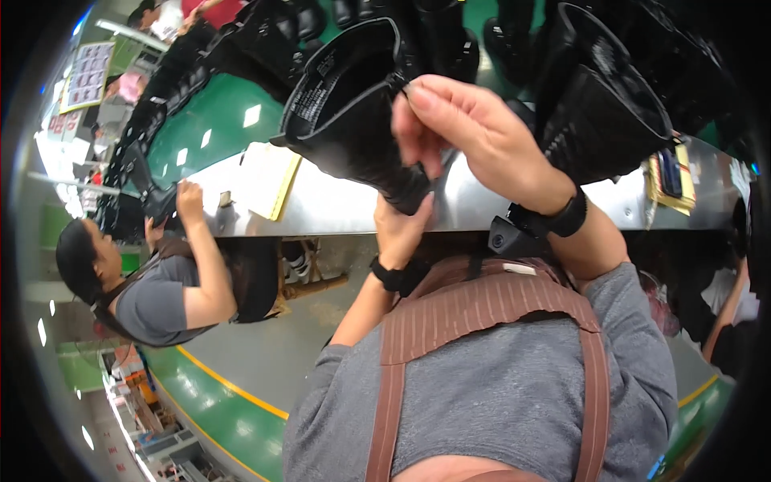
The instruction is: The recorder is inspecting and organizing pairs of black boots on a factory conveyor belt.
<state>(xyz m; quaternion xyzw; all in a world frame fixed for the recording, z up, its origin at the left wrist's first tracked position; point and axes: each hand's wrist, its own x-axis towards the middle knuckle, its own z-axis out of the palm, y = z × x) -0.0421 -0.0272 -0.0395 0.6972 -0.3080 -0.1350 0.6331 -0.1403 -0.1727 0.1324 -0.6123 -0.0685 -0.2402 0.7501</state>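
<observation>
Step in hand looks like work on the rim of the tall black leather boot [353, 153]: bare right hand [486, 140] has thumb and fingertips pinched at the shaft's upper edge; exact bit gripped too small to tell. Bare left hand [399, 233] grips the lower end from below. Boot sits tilted between them, over the silver metal tabletop [321, 197]. Next move likely needs steady left support, controlled right pinch.

left hand [404, 233]: holding black boot [353, 157] low | right hand [482, 136]: at its rim [353, 106], apparently pinching, blurred
</observation>
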